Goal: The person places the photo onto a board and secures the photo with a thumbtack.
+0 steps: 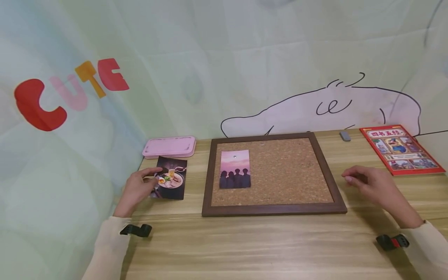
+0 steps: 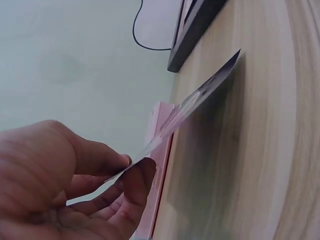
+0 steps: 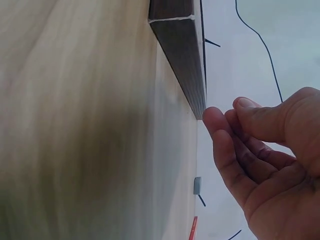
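Presently the left hand (image 1: 140, 188) pinches a ramen photo (image 1: 170, 182) by its edge, lifted off the wooden table (image 1: 245, 245) left of the cork board (image 1: 280, 173), while the right hand (image 1: 371, 186) hovers loosely curled and empty; so light a pinch risks slippage.

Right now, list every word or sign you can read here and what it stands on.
"CUTE": coloured letters on the backdrop sheet.
"四书五经", probably: yellow banner heading the red book; its smaller print is too small to read.
Ramen photo, sunset photo, pink case: no legible text.
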Motion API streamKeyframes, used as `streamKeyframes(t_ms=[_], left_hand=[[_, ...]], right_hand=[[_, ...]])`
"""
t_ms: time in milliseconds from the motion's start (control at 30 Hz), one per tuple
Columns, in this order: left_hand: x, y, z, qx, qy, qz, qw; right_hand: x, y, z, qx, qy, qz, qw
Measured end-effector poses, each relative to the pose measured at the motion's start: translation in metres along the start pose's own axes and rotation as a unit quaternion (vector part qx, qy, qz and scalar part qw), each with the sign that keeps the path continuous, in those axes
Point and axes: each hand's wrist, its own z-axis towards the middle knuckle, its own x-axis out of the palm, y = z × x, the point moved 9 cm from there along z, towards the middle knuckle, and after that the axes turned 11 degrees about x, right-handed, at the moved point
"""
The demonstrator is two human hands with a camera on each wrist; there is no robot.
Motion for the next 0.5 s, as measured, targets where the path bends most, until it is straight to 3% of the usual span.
streamKeyframes(t_ms=[500], left_hand=[[0.000,-0.027,0.006,0.030,-0.016,-0.032,0.9989]], right_hand=[[0.002,0.009,0.010,0.014,0.003,-0.014,1.000]])
